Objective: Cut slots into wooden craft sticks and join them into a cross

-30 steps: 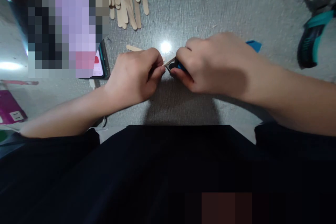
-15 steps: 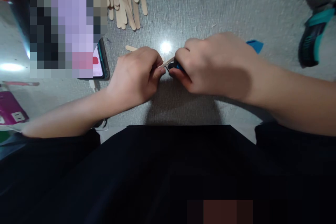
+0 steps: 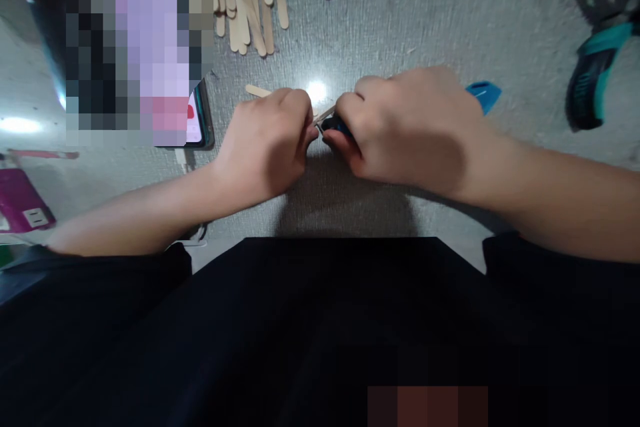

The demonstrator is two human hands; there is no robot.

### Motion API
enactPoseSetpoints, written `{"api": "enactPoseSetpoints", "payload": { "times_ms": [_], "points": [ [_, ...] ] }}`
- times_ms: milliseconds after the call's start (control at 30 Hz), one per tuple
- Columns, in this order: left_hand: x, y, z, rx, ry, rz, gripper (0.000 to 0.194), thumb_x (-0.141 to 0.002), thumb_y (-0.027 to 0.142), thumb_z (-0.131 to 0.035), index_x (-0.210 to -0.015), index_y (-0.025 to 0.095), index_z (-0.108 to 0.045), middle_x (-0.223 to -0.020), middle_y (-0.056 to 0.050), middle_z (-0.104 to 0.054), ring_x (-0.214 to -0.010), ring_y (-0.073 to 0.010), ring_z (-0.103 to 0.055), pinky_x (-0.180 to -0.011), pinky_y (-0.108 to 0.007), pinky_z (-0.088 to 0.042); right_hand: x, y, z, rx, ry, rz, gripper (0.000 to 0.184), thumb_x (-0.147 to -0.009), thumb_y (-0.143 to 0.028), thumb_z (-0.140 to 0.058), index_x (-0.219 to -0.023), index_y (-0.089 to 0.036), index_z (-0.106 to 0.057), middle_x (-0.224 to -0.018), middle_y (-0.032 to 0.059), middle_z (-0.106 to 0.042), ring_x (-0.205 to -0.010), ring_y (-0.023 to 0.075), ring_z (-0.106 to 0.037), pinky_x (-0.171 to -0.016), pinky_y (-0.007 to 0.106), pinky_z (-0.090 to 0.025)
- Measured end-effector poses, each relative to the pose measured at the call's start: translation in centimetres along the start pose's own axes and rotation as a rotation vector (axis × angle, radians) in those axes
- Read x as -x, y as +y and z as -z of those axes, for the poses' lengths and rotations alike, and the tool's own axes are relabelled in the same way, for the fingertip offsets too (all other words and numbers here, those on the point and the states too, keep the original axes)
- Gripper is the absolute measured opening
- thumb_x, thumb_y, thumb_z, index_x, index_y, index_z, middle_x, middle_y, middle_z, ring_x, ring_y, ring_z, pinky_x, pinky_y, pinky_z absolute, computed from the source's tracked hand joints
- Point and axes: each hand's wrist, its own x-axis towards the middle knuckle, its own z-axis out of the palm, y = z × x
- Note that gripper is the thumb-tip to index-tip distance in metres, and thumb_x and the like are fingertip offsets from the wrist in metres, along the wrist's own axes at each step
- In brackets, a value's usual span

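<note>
My left hand [image 3: 267,140] is closed, its thumb and fingers pinching a wooden craft stick [image 3: 326,113]. The stick slants up from those fingertips toward the knuckles of my right hand [image 3: 405,123]. My right hand is wrapped round a utility knife [image 3: 336,125] with a dark front and a short metal blade, which meets the stick close to my left fingertips. A blue piece [image 3: 483,96] with a slot shows beyond my right hand, apparently the knife's rear end. Most of the knife is hidden in my grip. Another craft stick [image 3: 257,91] lies partly behind my left hand.
A pile of craft sticks [image 3: 250,7] lies at the top of the grey table [image 3: 390,27]. Pliers with teal and black handles [image 3: 595,73] are at the right. On the left are a partly blurred phone [image 3: 204,113] with a cable and a purple box [image 3: 23,200].
The view has shifted slightly, so the things on the table appear a little further right. My left hand has rolled slightly; both hands keep their hold on stick and knife.
</note>
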Motion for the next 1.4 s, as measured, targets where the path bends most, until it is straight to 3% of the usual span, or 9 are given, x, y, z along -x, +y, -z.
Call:
{"api": "enactPoseSetpoints", "payload": {
  "times_ms": [233,367,500,633,900,1200,1400],
  "points": [
    [0.4,0.9,0.2,-0.091,-0.027,-0.003,0.022,-0.113,0.043,-0.052,-0.108,0.025,-0.064,-0.11,-0.014,-0.078,-0.089,-0.0292,-0.067,-0.075,-0.047,-0.045,0.0,-0.4,-0.2,-0.01,0.036,-0.039,0.057,-0.118,-0.055,-0.032,-0.124,-0.021,-0.078,-0.109,0.0197,-0.078,-0.085,0.0363,-0.071,-0.067,0.042,-0.035],
    [-0.3,0.6,0.1,0.031,-0.001,0.063,0.015,-0.108,0.04,-0.061,-0.101,0.027,-0.064,-0.105,-0.012,-0.078,-0.098,-0.0322,-0.072,-0.085,-0.048,-0.051,-0.3,0.0,0.0,-0.023,0.035,-0.029,0.057,-0.118,-0.056,-0.034,-0.122,-0.018,-0.076,-0.107,0.0206,-0.079,-0.081,0.0349,-0.069,-0.064,0.042,-0.027],
    [-0.7,0.3,0.4,0.17,0.011,0.099,0.02,-0.103,0.039,-0.071,-0.09,0.027,-0.062,-0.095,-0.009,-0.076,-0.1,-0.0323,-0.074,-0.097,-0.047,-0.054,-0.5,0.6,0.1,0.022,0.05,0.018,0.057,-0.119,-0.056,-0.032,-0.124,-0.02,-0.076,-0.106,0.0182,-0.08,-0.079,0.0325,-0.068,-0.063,0.041,-0.024],
    [-0.6,0.3,0.4,0.22,0.011,0.094,0.019,-0.103,0.038,-0.071,-0.09,0.026,-0.065,-0.094,-0.008,-0.076,-0.101,-0.0321,-0.075,-0.102,-0.047,-0.054,-0.7,1.0,0.1,0.044,0.025,0.04,0.058,-0.118,-0.054,-0.032,-0.126,-0.018,-0.077,-0.104,0.0186,-0.079,-0.077,0.0337,-0.068,-0.062,0.042,-0.023],
    [-0.6,0.3,0.7,0.226,-0.008,0.088,0.016,-0.097,0.032,-0.07,-0.083,0.027,-0.064,-0.084,-0.007,-0.074,-0.088,-0.0304,-0.073,-0.088,-0.047,-0.052,-1.2,1.5,0.1,-0.058,-0.003,0.04,0.053,-0.114,-0.056,-0.043,-0.126,-0.02,-0.08,-0.102,0.0178,-0.082,-0.079,0.0341,-0.069,-0.067,0.042,-0.032],
    [-0.6,0.1,1.0,0.241,0.004,0.055,0.014,-0.097,0.03,-0.07,-0.084,0.027,-0.071,-0.079,-0.006,-0.076,-0.084,-0.0288,-0.073,-0.08,-0.044,-0.053,-1.1,1.8,-0.4,-0.003,0.064,0.088,0.054,-0.116,-0.056,-0.04,-0.117,-0.021,-0.081,-0.101,0.0155,-0.082,-0.077,0.0305,-0.068,-0.065,0.041,-0.026],
    [-0.6,0.0,1.1,0.218,-0.019,0.06,0.016,-0.1,0.029,-0.068,-0.085,0.025,-0.072,-0.08,-0.007,-0.076,-0.08,-0.0274,-0.072,-0.078,-0.043,-0.051,-0.9,2.2,0.0,-0.05,0.015,0.114,0.047,-0.115,-0.051,-0.043,-0.111,-0.019,-0.078,-0.104,0.0144,-0.081,-0.08,0.0301,-0.069,-0.067,0.04,-0.028]
  ]
}}
